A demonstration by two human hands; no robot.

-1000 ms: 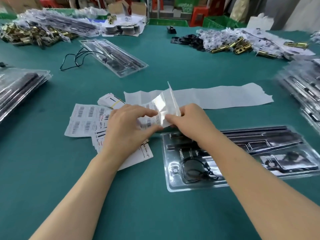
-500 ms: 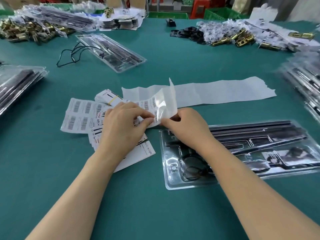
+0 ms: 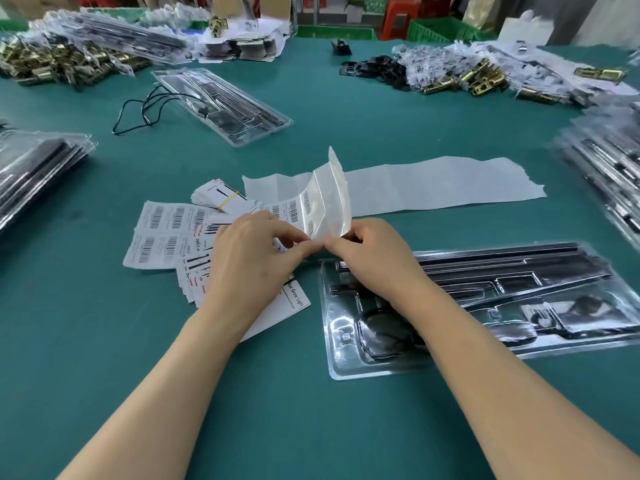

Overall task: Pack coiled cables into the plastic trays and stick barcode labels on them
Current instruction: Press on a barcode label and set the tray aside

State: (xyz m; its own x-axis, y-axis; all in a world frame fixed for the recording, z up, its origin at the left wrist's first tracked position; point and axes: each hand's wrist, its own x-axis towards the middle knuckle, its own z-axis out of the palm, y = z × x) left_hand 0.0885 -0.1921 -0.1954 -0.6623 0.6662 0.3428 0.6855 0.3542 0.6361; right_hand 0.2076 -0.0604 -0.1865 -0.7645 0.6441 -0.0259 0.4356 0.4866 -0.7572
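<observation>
1. Nearest me, on the green table (image 3: 104, 375), right of centre: a clear plastic tray (image 3: 329, 327) lying flat. A coiled cable (image 3: 377, 351) sits in its round pocket, partly under my right forearm.
2. Just beyond the tray's far-left corner: my right hand (image 3: 374, 261), thumb and fingertips pinching the lower edge of the barcode label strip (image 3: 311, 206).
3. My left hand (image 3: 256, 265) meets it fingertip to fingertip, pinching the same edge from the other side. Printed cards (image 3: 294, 299) lie beneath it.
4. Handling (judged): the strip looks glossy, limp and nearly weightless. A freed label would probably fold onto itself, so hold it by one corner with the adhesive face kept off the skin.
5. Position: the strip curls upright above and beyond both hands. The tray that should receive the label lies just beside my right wrist.
6. Farther off: spent backing paper (image 3: 433, 185), then a second tray (image 3: 221, 105) with a loose cable (image 3: 138, 112).
</observation>
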